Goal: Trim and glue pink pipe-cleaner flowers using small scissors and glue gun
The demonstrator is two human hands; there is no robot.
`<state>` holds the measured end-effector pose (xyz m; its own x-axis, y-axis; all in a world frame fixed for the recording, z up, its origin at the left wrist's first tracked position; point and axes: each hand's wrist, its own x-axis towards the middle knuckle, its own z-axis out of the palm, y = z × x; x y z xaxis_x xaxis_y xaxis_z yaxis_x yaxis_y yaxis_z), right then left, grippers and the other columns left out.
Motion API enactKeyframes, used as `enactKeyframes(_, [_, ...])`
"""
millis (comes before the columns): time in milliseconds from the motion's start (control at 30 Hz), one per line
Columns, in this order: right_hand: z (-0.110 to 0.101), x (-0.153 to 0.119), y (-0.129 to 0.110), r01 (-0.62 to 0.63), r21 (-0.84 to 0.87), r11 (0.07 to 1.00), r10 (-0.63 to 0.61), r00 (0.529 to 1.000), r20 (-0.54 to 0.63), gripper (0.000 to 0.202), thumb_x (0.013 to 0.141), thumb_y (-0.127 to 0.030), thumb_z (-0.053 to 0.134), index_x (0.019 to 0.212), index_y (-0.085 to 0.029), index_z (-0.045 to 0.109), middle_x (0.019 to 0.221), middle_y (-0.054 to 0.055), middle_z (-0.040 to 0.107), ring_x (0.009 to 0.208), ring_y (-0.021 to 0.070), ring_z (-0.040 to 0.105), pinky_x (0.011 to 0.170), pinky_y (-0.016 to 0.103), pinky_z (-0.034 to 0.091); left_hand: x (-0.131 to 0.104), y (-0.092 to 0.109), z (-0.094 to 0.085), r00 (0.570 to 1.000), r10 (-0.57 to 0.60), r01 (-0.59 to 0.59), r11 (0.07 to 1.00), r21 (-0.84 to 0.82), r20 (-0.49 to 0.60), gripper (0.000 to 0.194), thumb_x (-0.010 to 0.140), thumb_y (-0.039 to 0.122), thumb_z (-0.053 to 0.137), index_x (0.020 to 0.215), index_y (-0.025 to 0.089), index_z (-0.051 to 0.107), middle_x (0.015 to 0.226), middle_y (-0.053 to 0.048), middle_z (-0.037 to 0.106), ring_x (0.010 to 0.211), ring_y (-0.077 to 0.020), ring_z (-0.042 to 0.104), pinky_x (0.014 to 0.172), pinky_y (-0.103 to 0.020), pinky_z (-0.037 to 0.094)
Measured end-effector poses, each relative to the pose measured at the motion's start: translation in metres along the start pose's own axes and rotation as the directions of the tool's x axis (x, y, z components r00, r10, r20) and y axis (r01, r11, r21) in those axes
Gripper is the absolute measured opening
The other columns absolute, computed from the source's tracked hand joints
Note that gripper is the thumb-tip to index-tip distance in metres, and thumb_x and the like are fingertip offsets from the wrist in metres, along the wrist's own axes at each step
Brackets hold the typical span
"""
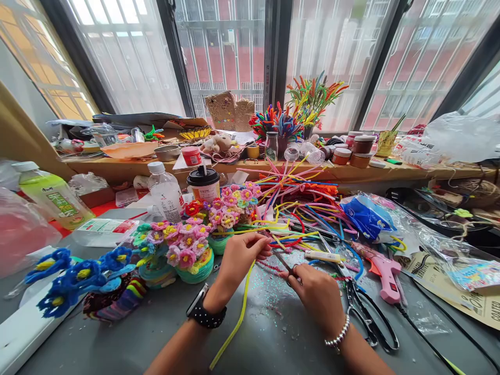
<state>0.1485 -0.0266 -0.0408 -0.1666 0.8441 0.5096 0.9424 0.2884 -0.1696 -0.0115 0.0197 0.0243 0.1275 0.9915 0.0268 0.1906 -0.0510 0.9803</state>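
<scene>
My left hand is closed, its fingertips pinched together. A long yellow pipe cleaner runs down from under those fingers onto the grey table. My right hand grips small dark scissors, whose blades point up and left to the left fingertips. What lies between the blades is too small to make out. A red tinsel pipe cleaner and scattered glitter lie beneath the hands. Left of my hands stand pots of pipe-cleaner flowers, pink ones and blue ones.
Large black-handled scissors and a pink glue gun with its cord lie at right. Behind the hands is a heap of coloured pipe cleaners. A lidded cup and bottles stand at back left.
</scene>
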Motion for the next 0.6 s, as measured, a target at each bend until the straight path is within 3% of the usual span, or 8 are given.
enactKeyframes(133, [0.001,0.002,0.001,-0.055,0.061,0.997,0.051,0.997,0.066,0.057,0.086,-0.053,0.021,0.059,-0.018,0.057,0.055,0.002,0.061,0.048,0.0134,0.056,0.047,0.024,0.024,-0.002,-0.005,-0.001,0.991,0.121,-0.106,0.969,0.222,-0.056,0.026,0.063,0.039,0.061,0.061,0.014,0.058,0.056,-0.001,0.061,0.053,-0.0134,0.057,0.052,-0.023,0.045])
enactKeyframes(267, [0.002,0.002,-0.001,-0.034,0.058,0.998,0.029,0.996,0.083,0.053,0.086,-0.051,0.026,0.059,-0.018,0.058,0.057,0.002,0.062,0.050,0.0138,0.057,0.048,0.024,0.024,-0.010,-0.008,0.013,0.973,0.086,-0.142,0.954,0.263,0.214,0.030,0.068,0.042,0.055,0.069,0.013,0.060,0.066,-0.004,0.065,0.060,-0.0136,0.057,0.054,-0.021,0.043])
enactKeyframes(300, [0.002,0.001,-0.002,-0.016,0.051,0.999,0.012,0.997,0.079,0.053,0.087,-0.049,0.026,0.059,-0.018,0.058,0.057,0.002,0.062,0.050,0.0139,0.057,0.048,0.024,0.024,-0.011,-0.009,0.016,0.969,0.081,-0.149,0.946,0.288,0.234,0.030,0.069,0.042,0.053,0.066,0.013,0.059,0.064,-0.003,0.064,0.058,-0.0133,0.057,0.052,-0.021,0.042])
enactKeyframes(400, [0.001,-0.001,-0.003,0.035,0.017,0.999,-0.036,0.998,0.056,0.050,0.088,-0.044,0.027,0.058,-0.018,0.058,0.056,0.002,0.061,0.049,0.0143,0.056,0.049,0.025,0.024,-0.014,-0.010,0.023,0.977,0.097,-0.167,0.906,0.390,0.192,0.032,0.072,0.039,0.049,0.056,0.013,0.055,0.056,-0.003,0.062,0.054,-0.0132,0.055,0.050,-0.021,0.039])
enactKeyframes(600, [-0.004,-0.001,-0.003,0.042,-0.069,0.997,-0.034,0.994,0.104,0.035,0.082,-0.043,0.045,0.061,-0.019,0.058,0.060,0.001,0.061,0.053,0.0164,0.057,0.050,0.026,0.025,-0.010,-0.008,0.013,0.977,0.067,-0.136,0.927,0.351,0.202,0.028,0.073,0.036,0.047,0.058,0.014,0.056,0.057,-0.003,0.064,0.055,-0.0142,0.059,0.052,-0.021,0.042])
